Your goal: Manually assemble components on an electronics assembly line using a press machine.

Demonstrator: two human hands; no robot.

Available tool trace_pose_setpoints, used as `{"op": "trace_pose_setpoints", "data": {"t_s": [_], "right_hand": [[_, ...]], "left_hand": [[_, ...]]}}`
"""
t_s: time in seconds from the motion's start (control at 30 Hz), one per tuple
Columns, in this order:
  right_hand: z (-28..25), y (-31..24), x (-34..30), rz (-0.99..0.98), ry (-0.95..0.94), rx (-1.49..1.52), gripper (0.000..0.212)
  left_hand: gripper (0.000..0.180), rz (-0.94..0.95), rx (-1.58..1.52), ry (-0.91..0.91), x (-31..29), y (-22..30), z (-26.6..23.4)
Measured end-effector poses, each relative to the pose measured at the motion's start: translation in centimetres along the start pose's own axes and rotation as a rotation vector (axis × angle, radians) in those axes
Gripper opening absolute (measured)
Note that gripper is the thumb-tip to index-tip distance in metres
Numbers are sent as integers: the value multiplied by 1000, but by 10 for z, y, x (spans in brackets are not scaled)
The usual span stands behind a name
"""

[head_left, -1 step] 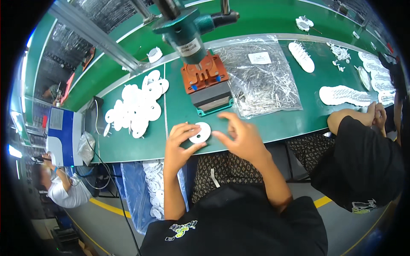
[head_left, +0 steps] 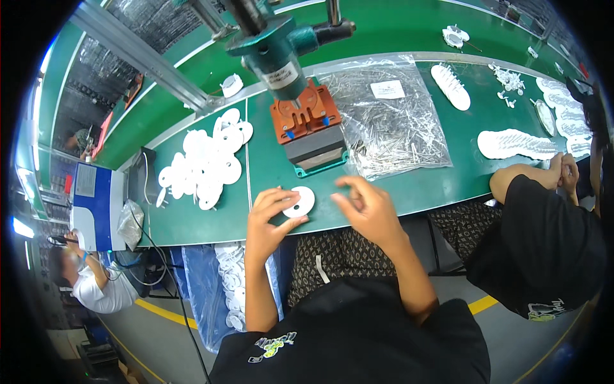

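Bare green tabletop (head_left: 441, 184) stretches rightward from the right hand (head_left: 368, 208); ahead, 1 orange-topped fixture (head_left: 313, 136) and 1 clear bag (head_left: 400, 131) block passage.

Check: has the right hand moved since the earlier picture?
Yes, the right hand has shifted rightward relative to the orange fixture, now farther from the white disc.

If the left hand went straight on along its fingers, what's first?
The white disc, which the left hand appears to hold; past it, perhaps the right hand, depth unclear.
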State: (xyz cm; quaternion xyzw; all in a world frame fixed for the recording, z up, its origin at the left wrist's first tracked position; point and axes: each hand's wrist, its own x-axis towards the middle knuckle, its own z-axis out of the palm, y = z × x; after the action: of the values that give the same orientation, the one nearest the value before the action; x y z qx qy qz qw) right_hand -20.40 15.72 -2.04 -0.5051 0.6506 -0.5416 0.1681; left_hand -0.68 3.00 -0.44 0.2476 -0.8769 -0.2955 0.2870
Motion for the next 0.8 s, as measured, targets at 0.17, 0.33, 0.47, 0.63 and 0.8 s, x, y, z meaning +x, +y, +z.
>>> {"op": "trace_pose_setpoints", "data": {"t_s": [0.17, 0.33, 0.47, 0.63, 0.8], "right_hand": [[-27, 7, -12, 171, 151, 291, 8], [-24, 4, -11, 154, 131, 225, 6], [-19, 0, -13, 100, 143, 195, 7], [-13, 8, -17, 41, 211, 159, 6], [-10, -1, -9, -40, 145, -57, 12]], "left_hand": [[28, 43, -20, 214, 12, 13, -20], [28, 256, 139, 345, 82, 36, 0], [31, 330, 232, 357, 126, 21, 17], [47, 243, 345, 262, 127, 27, 21], [50, 156, 208, 198, 142, 36, 12]]}}
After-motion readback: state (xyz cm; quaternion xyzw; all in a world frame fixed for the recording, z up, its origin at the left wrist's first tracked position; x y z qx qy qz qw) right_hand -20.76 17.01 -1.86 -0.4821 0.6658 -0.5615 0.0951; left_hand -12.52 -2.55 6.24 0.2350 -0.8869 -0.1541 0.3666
